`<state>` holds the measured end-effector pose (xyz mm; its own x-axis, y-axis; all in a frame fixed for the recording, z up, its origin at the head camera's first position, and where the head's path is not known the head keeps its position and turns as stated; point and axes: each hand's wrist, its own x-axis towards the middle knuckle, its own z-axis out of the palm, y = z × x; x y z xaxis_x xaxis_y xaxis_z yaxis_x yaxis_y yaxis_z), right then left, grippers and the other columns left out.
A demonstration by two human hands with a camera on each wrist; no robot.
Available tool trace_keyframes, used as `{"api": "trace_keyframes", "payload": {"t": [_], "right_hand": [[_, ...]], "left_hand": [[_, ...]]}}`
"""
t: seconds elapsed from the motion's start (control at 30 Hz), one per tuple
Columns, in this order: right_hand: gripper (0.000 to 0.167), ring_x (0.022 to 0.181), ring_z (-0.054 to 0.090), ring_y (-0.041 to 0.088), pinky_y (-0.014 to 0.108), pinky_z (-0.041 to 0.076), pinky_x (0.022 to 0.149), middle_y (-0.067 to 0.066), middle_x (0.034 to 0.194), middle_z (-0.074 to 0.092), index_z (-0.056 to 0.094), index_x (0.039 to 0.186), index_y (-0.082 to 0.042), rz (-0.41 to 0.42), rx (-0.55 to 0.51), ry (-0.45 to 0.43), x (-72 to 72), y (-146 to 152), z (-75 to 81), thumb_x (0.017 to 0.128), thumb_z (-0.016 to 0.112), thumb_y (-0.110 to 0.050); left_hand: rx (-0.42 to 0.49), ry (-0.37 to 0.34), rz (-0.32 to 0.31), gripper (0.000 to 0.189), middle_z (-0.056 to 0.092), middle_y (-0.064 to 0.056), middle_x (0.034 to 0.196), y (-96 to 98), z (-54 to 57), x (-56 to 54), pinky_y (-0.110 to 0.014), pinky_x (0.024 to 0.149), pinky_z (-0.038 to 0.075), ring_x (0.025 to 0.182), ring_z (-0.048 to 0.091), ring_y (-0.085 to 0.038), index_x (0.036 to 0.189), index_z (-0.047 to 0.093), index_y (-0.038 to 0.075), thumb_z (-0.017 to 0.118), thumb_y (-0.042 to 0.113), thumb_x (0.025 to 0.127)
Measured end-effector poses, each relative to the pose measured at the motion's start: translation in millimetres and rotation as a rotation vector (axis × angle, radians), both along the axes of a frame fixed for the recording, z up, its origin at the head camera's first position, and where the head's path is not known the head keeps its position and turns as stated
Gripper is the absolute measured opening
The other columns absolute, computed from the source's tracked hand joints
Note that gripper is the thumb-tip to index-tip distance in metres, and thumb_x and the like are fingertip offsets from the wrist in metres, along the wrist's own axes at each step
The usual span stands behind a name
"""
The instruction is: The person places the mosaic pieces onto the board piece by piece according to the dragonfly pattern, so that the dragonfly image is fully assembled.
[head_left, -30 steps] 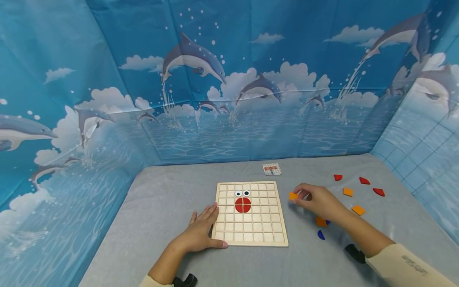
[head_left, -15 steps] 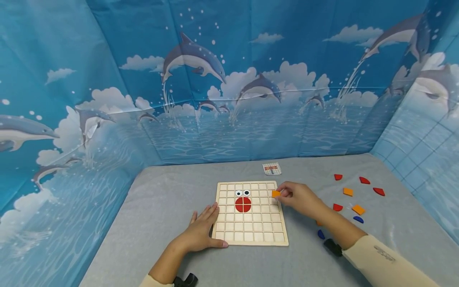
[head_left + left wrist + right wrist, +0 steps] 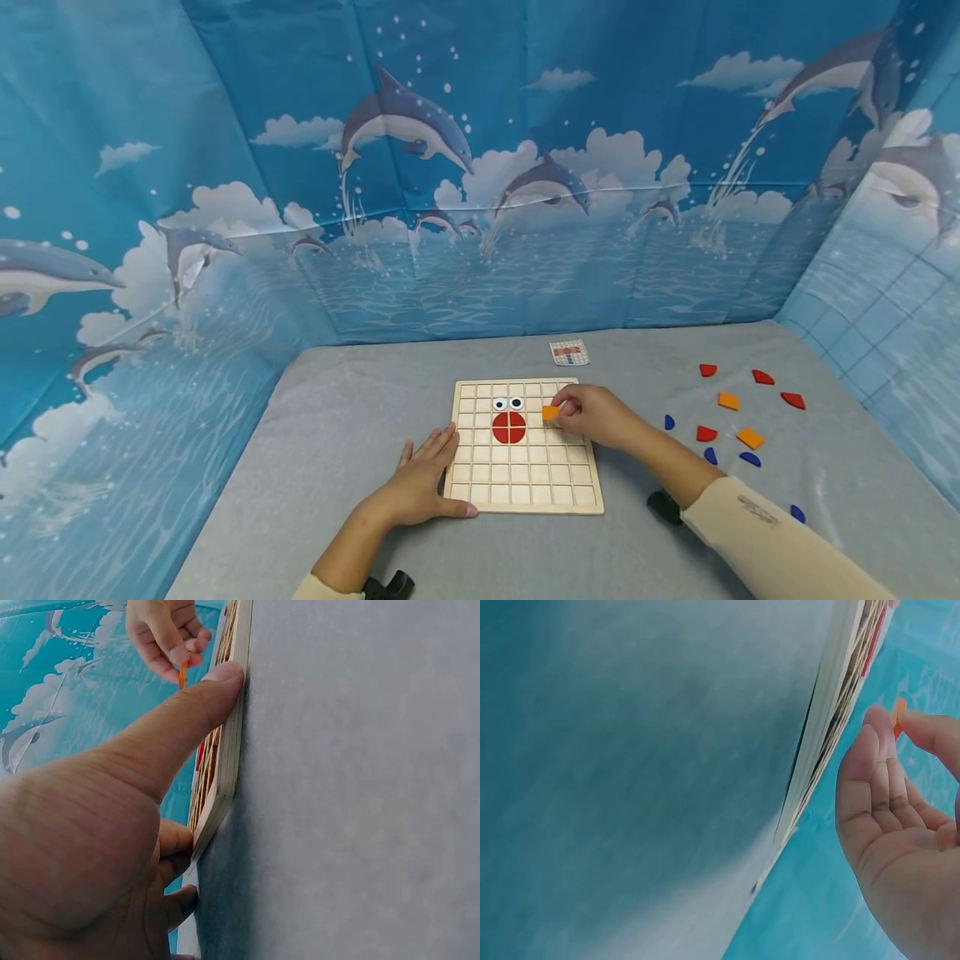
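Observation:
A wooden grid board point(image 3: 525, 492) lies on the grey cloth, with two white eye tiles point(image 3: 507, 404) side by side and a red disc made of quarter pieces point(image 3: 501, 436) just below them. My left hand point(image 3: 417, 487) rests against the board's left side, fingers spread along that edge and thumb on the front rim. Between thumb and fingers, my right hand point(image 3: 600, 418) pinches an orange square tile point(image 3: 550, 413) above the board's right half, to the right of the red disc. In the right wrist view the orange tile point(image 3: 899, 718) shows edge-on at the fingertips.
A small printed pattern card point(image 3: 569, 352) lies behind the board. Scattered on the right are red pieces point(image 3: 792, 402), orange squares point(image 3: 728, 401) and several blue pieces point(image 3: 750, 459), some near my right forearm. A dolphin-print curtain point(image 3: 480, 275) stands behind the table.
My right hand has carried the orange tile leftward, from beside the board to above its grid. Blue and red pieces formerly behind that arm now show. The left hand has stayed put.

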<state>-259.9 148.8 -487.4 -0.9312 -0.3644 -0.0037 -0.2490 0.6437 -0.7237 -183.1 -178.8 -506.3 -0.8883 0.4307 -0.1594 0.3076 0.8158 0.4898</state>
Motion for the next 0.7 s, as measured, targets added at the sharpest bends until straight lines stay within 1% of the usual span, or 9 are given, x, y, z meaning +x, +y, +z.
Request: {"api": "trace_keyframes", "payload": {"t": [0.13,0.23,0.47,0.7], "right_hand": [[0.017,0.064,0.053,0.013,0.022,0.044,0.056,0.000,0.077,0.060,0.071,0.106,-0.006,0.025,0.010,-0.045,-0.7,-9,0.1,0.089,0.072,-0.008],[0.017,0.062,0.053,0.013,0.023,0.044,0.055,0.000,0.075,0.058,0.071,0.106,-0.005,0.043,0.017,-0.062,-2.3,-14,-0.6,0.089,0.072,-0.007],[0.015,0.064,0.051,0.012,0.025,0.043,0.062,-0.001,0.075,0.059,0.072,0.104,-0.007,0.043,0.068,-0.025,-9.0,-21,-3.1,0.089,0.073,-0.009],[0.017,0.067,0.051,0.012,0.027,0.043,0.065,-0.001,0.075,0.060,0.073,0.103,-0.007,0.028,0.110,0.011,-11.4,-26,-5.3,0.086,0.076,-0.009]], "left_hand": [[-0.003,-0.003,0.001,0.119,0.010,-0.006,0.172,-0.5,-0.7,-0.4,-0.070,0.121,0.001,0.159,0.011,-0.034,0.162,0.019,0.006,0.080,0.062,0.077],[-0.005,-0.004,0.001,0.119,0.011,-0.006,0.172,-0.5,-0.7,-0.6,-0.070,0.121,0.001,0.159,0.011,-0.034,0.162,0.019,0.006,0.080,0.062,0.077],[-0.001,-0.006,0.003,0.119,0.011,-0.007,0.172,-0.2,1.5,-1.0,-0.071,0.121,0.002,0.159,0.012,-0.035,0.162,0.019,0.006,0.081,0.061,0.076],[0.009,-0.010,0.003,0.120,0.011,-0.008,0.172,-0.6,4.7,-0.4,-0.071,0.121,0.002,0.159,0.012,-0.035,0.162,0.019,0.005,0.081,0.061,0.076]]}}
